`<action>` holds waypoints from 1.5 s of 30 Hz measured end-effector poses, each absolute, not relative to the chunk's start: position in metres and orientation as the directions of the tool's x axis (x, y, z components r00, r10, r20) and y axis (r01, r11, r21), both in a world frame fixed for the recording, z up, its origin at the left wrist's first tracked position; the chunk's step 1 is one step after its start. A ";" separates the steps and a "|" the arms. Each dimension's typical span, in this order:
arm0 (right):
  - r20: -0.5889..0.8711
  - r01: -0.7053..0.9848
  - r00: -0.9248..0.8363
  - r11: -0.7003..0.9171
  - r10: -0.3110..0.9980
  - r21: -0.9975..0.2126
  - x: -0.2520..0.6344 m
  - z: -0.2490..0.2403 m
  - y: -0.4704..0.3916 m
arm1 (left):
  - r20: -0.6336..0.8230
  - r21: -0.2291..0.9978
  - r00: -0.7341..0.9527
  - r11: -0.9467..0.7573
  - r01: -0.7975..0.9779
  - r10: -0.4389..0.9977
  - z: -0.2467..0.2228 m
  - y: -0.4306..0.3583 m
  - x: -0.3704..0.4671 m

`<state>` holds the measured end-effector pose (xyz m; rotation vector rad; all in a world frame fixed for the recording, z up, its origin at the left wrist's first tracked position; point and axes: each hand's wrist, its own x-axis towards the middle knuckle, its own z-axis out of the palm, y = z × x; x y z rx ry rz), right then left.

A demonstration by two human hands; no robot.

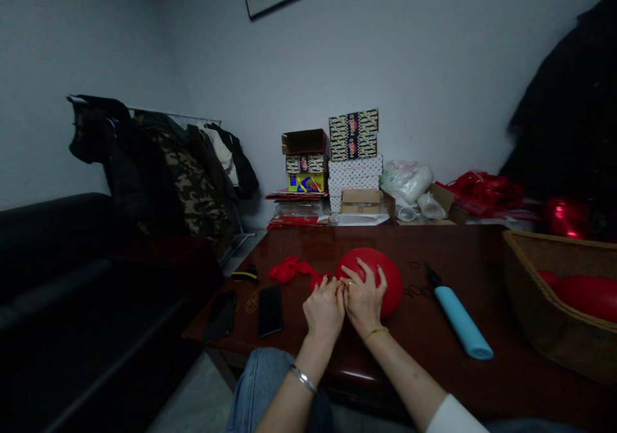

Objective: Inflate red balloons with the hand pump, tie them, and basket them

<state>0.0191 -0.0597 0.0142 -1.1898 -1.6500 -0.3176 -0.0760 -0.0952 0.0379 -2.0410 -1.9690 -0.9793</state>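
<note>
An inflated red balloon (393, 285) rests on the brown table (385, 356) in front of me. My left hand (324, 309) is closed, its fingertips pinched where the balloon's neck is. Right beside it, my right hand (362, 299) pinches at the same spot with thumb and forefinger, while its other fingers spread over the balloon's side. The neck itself is hidden between my fingertips. Just beyond my left hand lie limp red balloons (288, 270) in a loose heap. A light-blue hand pump (463, 324) with a black nozzle lies to the right.
A wicker basket (535, 317) holding red balloons (585, 295) stands at the right. On the left are two dark phones (270, 311), a yellow-black item (245, 274) and yellowish loops (252, 301). Stacked boxes (354, 176) stand behind the table; a black sofa (72, 330) is left.
</note>
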 end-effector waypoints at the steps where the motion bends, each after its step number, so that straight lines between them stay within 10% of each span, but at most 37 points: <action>1: 0.838 0.815 0.018 0.477 0.546 -0.328 0.019 0.014 -0.060 | 0.541 0.330 -0.065 -0.141 0.934 0.838 0.038 -0.095 -0.076; 20: 0.858 0.750 0.027 0.557 0.514 -0.357 0.021 0.018 -0.068 | 0.544 0.576 -0.300 -0.088 0.813 0.784 0.043 -0.087 -0.097; 27: 0.842 0.708 0.001 0.595 0.539 -0.381 0.024 0.014 -0.063 | 0.347 0.928 -0.204 -0.304 0.214 0.915 0.041 -0.074 -0.108; 31: 0.836 0.685 -0.001 0.610 0.548 -0.399 0.026 0.011 -0.060 | 0.145 0.974 -0.082 -0.157 -0.163 0.986 0.045 -0.072 -0.115; 37: 0.797 0.633 -0.021 0.625 0.604 -0.457 0.029 0.010 -0.061 | 0.081 0.992 0.114 -0.069 -0.110 0.990 0.046 -0.071 -0.136; 45: 0.757 0.536 -0.062 0.662 0.650 -0.524 0.025 0.010 -0.062 | 0.056 0.945 -0.276 -0.141 -0.297 0.960 0.042 -0.054 -0.135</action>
